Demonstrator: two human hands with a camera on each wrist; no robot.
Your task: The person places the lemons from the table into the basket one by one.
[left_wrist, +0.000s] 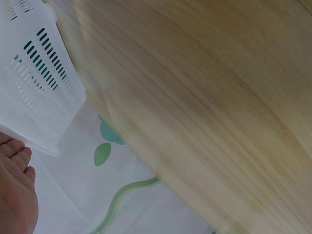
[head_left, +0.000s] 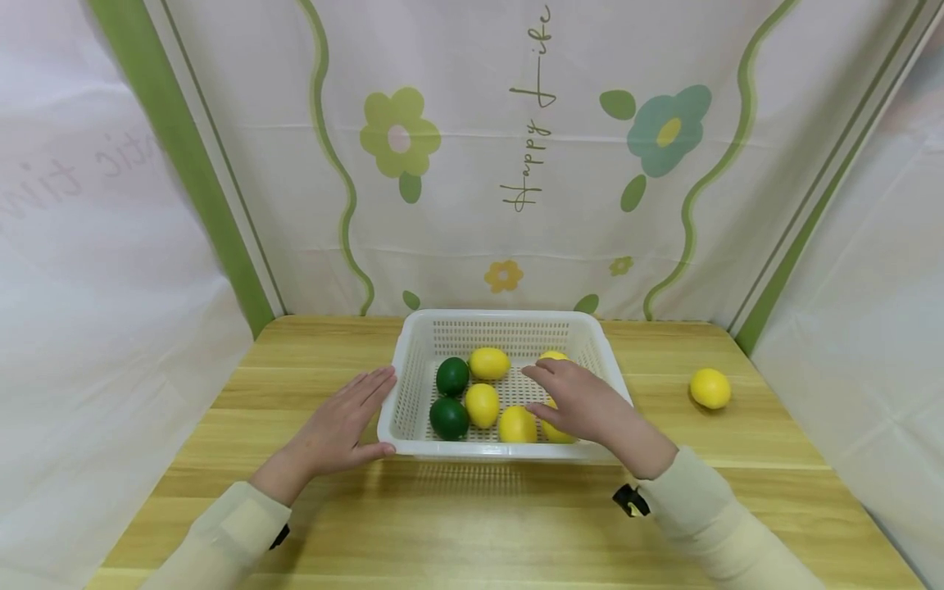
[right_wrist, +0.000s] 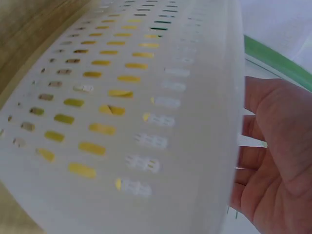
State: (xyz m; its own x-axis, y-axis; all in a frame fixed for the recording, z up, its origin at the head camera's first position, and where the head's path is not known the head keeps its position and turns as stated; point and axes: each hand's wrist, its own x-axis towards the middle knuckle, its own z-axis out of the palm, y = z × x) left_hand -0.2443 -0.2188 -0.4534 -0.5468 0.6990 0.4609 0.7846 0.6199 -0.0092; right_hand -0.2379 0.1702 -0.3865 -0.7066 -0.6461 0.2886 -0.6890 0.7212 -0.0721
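A white slotted basket [head_left: 413,344] stands mid-table and holds two green lemons [head_left: 451,375] and several yellow lemons [head_left: 489,363]. My left hand [head_left: 347,422] lies flat against the basket's left wall, fingers straight, thumb at the front corner; the left wrist view shows its fingers [left_wrist: 14,195] beside the basket [left_wrist: 39,87]. My right hand [head_left: 578,397] hovers palm down over the basket's right half, partly covering a yellow lemon [head_left: 555,433]. In the right wrist view that hand [right_wrist: 273,161] is relaxed and empty behind the basket wall [right_wrist: 146,122].
One more yellow lemon [head_left: 710,388] lies on the wooden table [head_left: 472,524] to the right of the basket. Flowered cloth walls [head_left: 516,164] close in the back and both sides.
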